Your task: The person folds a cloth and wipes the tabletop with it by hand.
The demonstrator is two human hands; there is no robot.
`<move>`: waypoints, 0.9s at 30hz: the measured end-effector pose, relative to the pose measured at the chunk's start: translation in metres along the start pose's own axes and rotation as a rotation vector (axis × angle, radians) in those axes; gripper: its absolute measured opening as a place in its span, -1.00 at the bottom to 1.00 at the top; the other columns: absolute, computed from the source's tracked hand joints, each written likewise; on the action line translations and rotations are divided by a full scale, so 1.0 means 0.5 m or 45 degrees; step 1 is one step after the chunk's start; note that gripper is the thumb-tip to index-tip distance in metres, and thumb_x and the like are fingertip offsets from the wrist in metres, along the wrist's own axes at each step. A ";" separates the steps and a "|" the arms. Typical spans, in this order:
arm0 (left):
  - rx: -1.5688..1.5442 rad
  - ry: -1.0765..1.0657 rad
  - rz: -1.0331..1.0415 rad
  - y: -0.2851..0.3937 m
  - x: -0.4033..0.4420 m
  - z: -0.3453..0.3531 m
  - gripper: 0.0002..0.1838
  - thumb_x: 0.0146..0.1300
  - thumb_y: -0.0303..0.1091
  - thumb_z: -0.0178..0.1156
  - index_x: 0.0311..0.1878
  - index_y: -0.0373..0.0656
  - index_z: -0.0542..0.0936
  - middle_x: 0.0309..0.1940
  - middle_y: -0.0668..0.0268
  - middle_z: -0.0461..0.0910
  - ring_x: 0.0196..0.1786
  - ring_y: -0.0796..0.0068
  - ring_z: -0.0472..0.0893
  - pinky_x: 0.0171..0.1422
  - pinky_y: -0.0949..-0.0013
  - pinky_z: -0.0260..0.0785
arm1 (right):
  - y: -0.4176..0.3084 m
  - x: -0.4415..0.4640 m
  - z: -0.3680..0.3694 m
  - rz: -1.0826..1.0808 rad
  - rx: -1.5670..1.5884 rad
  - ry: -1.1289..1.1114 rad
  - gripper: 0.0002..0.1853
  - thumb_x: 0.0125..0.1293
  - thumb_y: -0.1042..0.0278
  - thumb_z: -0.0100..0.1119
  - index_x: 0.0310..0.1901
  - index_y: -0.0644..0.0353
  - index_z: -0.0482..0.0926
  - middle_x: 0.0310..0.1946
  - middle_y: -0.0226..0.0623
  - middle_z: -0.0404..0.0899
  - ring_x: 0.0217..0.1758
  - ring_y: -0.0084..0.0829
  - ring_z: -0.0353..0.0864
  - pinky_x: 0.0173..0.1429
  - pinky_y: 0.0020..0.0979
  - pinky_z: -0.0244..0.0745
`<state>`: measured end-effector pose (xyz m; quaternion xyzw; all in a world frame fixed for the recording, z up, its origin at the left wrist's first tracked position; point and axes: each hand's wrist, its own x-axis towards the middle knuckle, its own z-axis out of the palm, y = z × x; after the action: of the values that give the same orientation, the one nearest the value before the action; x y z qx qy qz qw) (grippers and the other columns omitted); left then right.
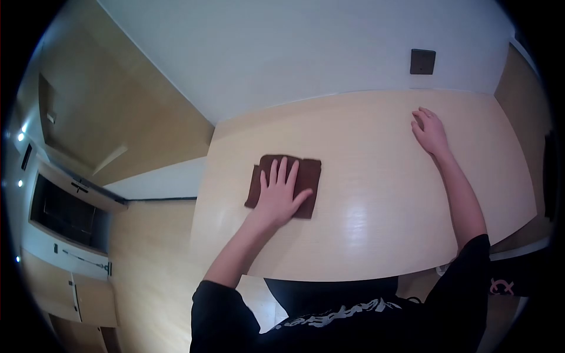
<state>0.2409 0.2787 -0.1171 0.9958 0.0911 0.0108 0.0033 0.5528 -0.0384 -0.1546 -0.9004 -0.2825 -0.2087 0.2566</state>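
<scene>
A folded dark brown cloth [312,182] lies on the light wooden table [365,165], left of its middle. My left hand [279,197] rests flat on top of the cloth with its fingers spread. Toward the back right of the table is my right hand [430,132], its fingers slightly bent and apart, with nothing seen in it. The cloth's lower left part is hidden under my left hand.
Behind the table rises a pale wall with a dark square plate [422,62]. A wooden panel [129,100] stands to the left, above the floor [150,259]. Cabinets [94,297] are at the lower left. The table's front edge is near my body.
</scene>
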 end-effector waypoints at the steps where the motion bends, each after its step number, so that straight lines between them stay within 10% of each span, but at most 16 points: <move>1: 0.035 0.004 -0.023 -0.001 0.038 0.000 -0.17 0.40 0.24 -0.14 0.53 -0.11 -0.05 0.52 -0.01 -0.10 0.56 -0.07 -0.14 0.55 -0.20 -0.28 | -0.002 0.000 0.000 -0.017 0.006 0.007 -0.66 0.24 0.24 0.12 0.00 0.22 0.57 0.14 0.01 0.50 0.27 -0.01 0.41 0.34 -0.13 0.31; 14: -0.046 0.151 -0.442 -0.011 0.451 0.039 -0.14 0.37 0.31 -0.25 0.46 -0.24 0.10 0.46 -0.13 0.02 0.51 -0.25 -0.04 0.43 -0.43 -0.24 | 0.002 -0.006 0.006 0.008 -0.074 0.040 -0.66 0.18 0.22 0.12 -0.05 0.20 0.58 0.08 -0.07 0.53 0.22 -0.07 0.43 0.29 -0.13 0.34; 27: -0.005 0.282 -0.450 0.018 0.363 0.061 -0.24 0.38 0.24 -0.23 0.51 -0.02 0.11 0.51 0.01 0.01 0.54 -0.12 -0.03 0.51 -0.33 -0.29 | 0.007 0.006 0.005 0.016 0.011 0.012 -0.66 0.20 0.17 0.11 -0.05 0.16 0.59 0.11 -0.14 0.53 0.26 -0.13 0.41 0.34 -0.15 0.28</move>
<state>0.4215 0.3025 -0.1439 0.9570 0.2640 0.1197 -0.0030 0.5577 -0.0381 -0.1563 -0.9000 -0.2764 -0.2101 0.2633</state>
